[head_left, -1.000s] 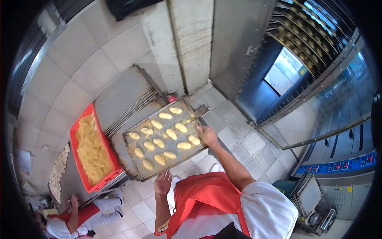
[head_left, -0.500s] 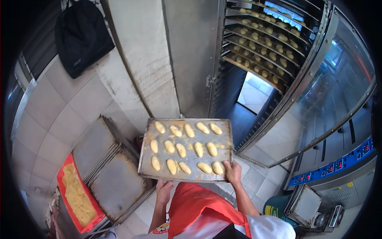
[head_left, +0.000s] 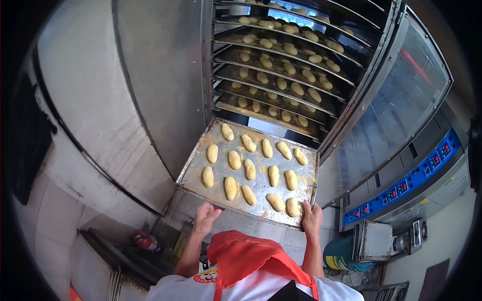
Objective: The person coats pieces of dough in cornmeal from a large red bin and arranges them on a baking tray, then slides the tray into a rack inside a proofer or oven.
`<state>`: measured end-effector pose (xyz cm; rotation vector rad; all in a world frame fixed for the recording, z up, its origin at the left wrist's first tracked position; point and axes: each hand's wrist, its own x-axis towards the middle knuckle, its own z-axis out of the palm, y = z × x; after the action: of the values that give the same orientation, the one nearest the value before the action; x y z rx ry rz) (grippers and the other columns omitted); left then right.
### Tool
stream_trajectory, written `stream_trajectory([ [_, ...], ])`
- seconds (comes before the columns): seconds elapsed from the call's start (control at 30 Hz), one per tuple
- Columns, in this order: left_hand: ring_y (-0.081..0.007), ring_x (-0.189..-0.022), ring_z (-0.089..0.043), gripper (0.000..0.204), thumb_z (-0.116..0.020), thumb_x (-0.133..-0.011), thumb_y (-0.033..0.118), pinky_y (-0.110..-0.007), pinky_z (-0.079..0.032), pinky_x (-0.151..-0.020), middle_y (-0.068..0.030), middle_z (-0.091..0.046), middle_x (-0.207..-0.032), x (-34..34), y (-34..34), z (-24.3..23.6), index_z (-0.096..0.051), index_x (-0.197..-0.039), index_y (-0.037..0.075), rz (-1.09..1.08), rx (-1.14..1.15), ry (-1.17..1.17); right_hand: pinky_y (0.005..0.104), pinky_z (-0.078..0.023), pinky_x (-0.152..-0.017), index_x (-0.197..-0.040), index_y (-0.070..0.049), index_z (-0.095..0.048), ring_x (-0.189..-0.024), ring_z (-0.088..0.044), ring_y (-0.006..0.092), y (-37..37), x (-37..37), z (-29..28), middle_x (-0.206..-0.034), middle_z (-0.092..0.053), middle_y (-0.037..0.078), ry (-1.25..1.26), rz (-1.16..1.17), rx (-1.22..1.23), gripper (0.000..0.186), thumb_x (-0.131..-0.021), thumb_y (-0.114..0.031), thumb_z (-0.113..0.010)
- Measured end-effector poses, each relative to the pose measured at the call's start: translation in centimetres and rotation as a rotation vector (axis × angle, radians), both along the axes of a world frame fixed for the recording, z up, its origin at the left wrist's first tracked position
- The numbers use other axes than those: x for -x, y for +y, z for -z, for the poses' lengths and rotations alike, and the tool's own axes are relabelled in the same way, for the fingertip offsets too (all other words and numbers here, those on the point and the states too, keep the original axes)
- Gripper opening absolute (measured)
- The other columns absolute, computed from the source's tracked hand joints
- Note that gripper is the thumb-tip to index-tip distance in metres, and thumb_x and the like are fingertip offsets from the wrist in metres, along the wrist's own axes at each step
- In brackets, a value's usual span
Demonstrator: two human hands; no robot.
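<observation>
Stretching crossways before the tall metal rack [head_left: 363, 75], the flat silver-metal tray [head_left: 262, 191] of pale oval dough rolls [head_left: 234, 160] has my right grip [head_left: 312, 216] clamped on its near right corner; whether my left grip [head_left: 205, 218] squeezes, I can't tell.

Over my remote view, loaded shelves [head_left: 263, 115] bar the way at 12 to 1 o'clock from the tray [head_left: 261, 170], with a low gap beneath the bottom one. I read the metal panel [head_left: 160, 90] as a wall at 10 to 11, the glazed door [head_left: 391, 110] across 2. At 6, floor [head_left: 246, 219] shows between left hand [head_left: 205, 218] and right hand [head_left: 311, 216]. An extinguisher [head_left: 145, 241] sits at 8, stacked trays [head_left: 374, 241] at 4.
</observation>
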<state>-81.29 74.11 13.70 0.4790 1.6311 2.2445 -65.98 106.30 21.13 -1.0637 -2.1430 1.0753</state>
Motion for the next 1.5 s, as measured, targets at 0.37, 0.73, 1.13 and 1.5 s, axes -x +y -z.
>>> stream_trajectory([
  [0.37,-0.0138,-0.092,-0.062,0.017,-0.059,-0.095,0.007,-0.028,-0.049,-0.083,-0.0092,-0.065,-0.098,8.8,6.0,-1.2,-0.057,-0.109,-0.002,0.105,-0.032,0.041,0.0306,-0.047,-0.068,-0.100,0.006,-0.066,-0.072,-0.057,0.0123,7.6,9.5,-1.1,-0.087,-0.068,0.008,0.145,-0.092,0.443,0.049,-0.100,-0.041,-0.053],
  [0.73,-0.0113,-0.076,-0.062,0.017,-0.057,-0.098,0.013,-0.027,-0.048,-0.069,-0.0066,-0.067,-0.088,21.7,19.6,-2.1,-0.061,-0.101,-0.003,-0.076,0.103,0.215,0.0328,-0.043,-0.070,-0.116,-0.009,-0.062,-0.081,-0.054,0.0162,12.4,6.7,4.1,-0.106,-0.057,0.005,0.543,0.175,0.690,0.052,-0.094,-0.056,-0.055],
  [1.13,-0.0098,-0.068,-0.060,0.028,-0.069,-0.092,0.030,-0.025,-0.047,-0.061,-0.0039,-0.067,-0.083,25.7,24.2,-1.1,-0.065,-0.094,0.002,-0.159,0.403,0.240,0.0338,-0.044,-0.067,-0.107,-0.011,-0.063,-0.075,-0.054,0.0171,6.5,-10.0,9.5,-0.099,-0.060,0.005,0.430,0.381,0.840,0.040,-0.095,-0.049,-0.056],
  [1.5,-0.0109,-0.083,-0.060,0.035,-0.071,-0.090,0.028,-0.028,-0.048,-0.071,-0.0035,-0.067,-0.095,-18.7,-3.4,6.5,-0.063,-0.116,0.006,0.072,0.439,-0.339,0.0298,-0.046,-0.068,-0.110,-0.011,-0.065,-0.077,-0.059,0.0154,-13.0,-15.2,15.2,-0.095,-0.062,0.003,-0.181,-0.485,0.976,0.033,-0.095,-0.039,-0.060],
])
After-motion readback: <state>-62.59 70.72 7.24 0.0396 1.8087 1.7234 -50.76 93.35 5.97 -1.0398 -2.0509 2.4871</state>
